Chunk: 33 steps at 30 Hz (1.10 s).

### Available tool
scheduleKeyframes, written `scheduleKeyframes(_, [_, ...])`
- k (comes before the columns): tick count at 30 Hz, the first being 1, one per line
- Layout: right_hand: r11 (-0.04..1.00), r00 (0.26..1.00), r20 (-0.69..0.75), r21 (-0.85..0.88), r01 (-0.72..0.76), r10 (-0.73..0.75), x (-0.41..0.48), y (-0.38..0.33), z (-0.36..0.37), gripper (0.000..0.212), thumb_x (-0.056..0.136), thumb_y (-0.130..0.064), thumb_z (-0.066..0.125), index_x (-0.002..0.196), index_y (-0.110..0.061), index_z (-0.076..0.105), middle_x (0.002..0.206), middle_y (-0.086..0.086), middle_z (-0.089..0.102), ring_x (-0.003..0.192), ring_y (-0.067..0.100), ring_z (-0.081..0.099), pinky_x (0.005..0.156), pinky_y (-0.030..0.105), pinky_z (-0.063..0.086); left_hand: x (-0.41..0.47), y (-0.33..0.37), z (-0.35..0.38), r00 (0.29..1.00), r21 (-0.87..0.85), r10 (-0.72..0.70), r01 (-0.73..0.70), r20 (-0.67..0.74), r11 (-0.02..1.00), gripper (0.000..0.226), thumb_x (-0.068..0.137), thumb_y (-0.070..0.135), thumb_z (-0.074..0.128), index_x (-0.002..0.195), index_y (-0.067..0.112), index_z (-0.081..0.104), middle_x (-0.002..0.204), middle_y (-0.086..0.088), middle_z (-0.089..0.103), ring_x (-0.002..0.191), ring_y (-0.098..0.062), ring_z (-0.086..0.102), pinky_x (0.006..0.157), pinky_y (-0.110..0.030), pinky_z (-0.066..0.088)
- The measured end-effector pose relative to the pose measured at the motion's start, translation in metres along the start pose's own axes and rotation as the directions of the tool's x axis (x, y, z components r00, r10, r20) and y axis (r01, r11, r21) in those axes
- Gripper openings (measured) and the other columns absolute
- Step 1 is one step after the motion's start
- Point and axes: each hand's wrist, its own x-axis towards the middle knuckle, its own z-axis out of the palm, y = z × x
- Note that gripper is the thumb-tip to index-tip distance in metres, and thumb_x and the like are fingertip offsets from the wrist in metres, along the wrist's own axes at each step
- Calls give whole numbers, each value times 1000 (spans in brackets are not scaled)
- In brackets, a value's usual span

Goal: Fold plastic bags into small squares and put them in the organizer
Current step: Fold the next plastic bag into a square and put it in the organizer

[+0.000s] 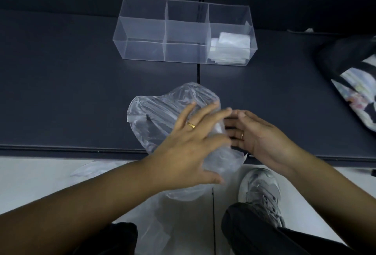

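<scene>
Left hand (189,145) spread flat on clear plastic bag (158,116); right hand (258,138), fingers straight, at its 3 o'clock edge; organizer (142,51) at 12.

Clear plastic bag (162,112), transparent organizer (142,31), white folded bags (230,49), dark navy table (61,92), grey shoe (260,191)

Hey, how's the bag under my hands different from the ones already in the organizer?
The loose bag is spread out, wrinkled and large; the folded bags are small flat squares. The loose bag lies on the table, overhanging its edge; the folded bags sit in the organizer's right end compartment. Both are translucent plastic.
</scene>
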Motion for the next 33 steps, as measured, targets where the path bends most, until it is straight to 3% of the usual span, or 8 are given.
scheduleKeyframes(4, [995, 982, 174, -57, 82, -71, -15, -2, -7, 71, 87, -52, 56, 141, -11, 35, 140, 10, 51, 129, 23, 50, 104, 41, 44, 5, -5, -4, 969, -304, -186, 130, -161, 944, 14, 82, 34, 72, 86, 20, 72, 128, 4, 57, 129, -17, 44, 111, -42, 28])
scheduleKeyframes(7, [955, 941, 332, -251, 159, -70, -24, -6, -4, 92, 69, -41, 81, 145, -22, 31, 145, -4, 45, 135, 18, 43, 110, 45, 35, 9, -10, -23, 838, -692, -526, 297, -141, 658, 9, 84, 31, 66, 89, 24, 68, 103, 13, 61, 102, 0, 56, 93, -18, 42])
scheduleKeyframes(11, [903, 950, 106, -295, 312, -293, -18, -14, 18, 49, 74, -17, 79, 119, -17, 59, 115, 0, 68, 106, 15, 64, 95, 36, 52, 7, -7, -33, 741, -848, -669, 318, -57, 424, 19, 82, 27, 67, 89, 10, 71, 86, -8, 70, 80, -22, 66, 77, -33, 54])
scheduleKeyframes(15, [854, 880, -27, -258, 452, -474, -14, -27, 20, 3, 75, -19, 68, 77, -20, 70, 76, -7, 70, 72, 3, 64, 71, 14, 50, 1, -8, -34, 693, -883, -721, 339, 1, 325, 17, 85, 31, 64, 86, 17, 74, 79, -2, 72, 75, -14, 66, 71, -25, 54])
scheduleKeyframes(20, [891, 878, -148, -97, 444, -454, -10, -41, 0, 11, 91, -19, 52, 86, -13, 59, 77, -5, 65, 69, 6, 58, 68, 17, 49, -9, -30, -44, 584, -943, -808, 307, 83, 126, 26, 92, 34, 56, 84, 20, 77, 87, -7, 75, 82, -17, 70, 71, -23, 55])
scheduleKeyframes(26, [858, 734, -462, -387, 338, -498, 0, -43, -6, 29, 101, -17, 44, 74, -21, 53, 56, -11, 50, 51, 4, 41, 49, 19, 38, -22, -43, -45, 569, -952, -820, 283, 71, 114, 27, 87, 36, 58, 82, 15, 75, 81, -4, 71, 74, -17, 65, 70, -25, 55])
scheduleKeyframes(30, [771, 711, -395, -547, 327, -582, 2, -51, -5, 30, 101, -18, 44, 72, -22, 52, 47, -16, 43, 45, -1, 34, 45, 13, 33, -29, -49, -55, 549, -881, -831, 434, 93, 187, 15, 93, 17, 57, 98, 18, 71, 89, 2, 74, 81, -11, 68, 75, -24, 55])
scheduleKeyframes(33, [696, 738, -260, -615, 371, -623, 1, -64, 5, 24, 101, -17, 45, 79, -19, 55, 55, -14, 49, 50, -1, 40, 50, 14, 38, -23, -53, -78, 478, -774, -870, 503, -120, 383, 30, 88, 29, 64, 117, 27, 63, 106, 16, 68, 98, 5, 62, 79, -8, 47])
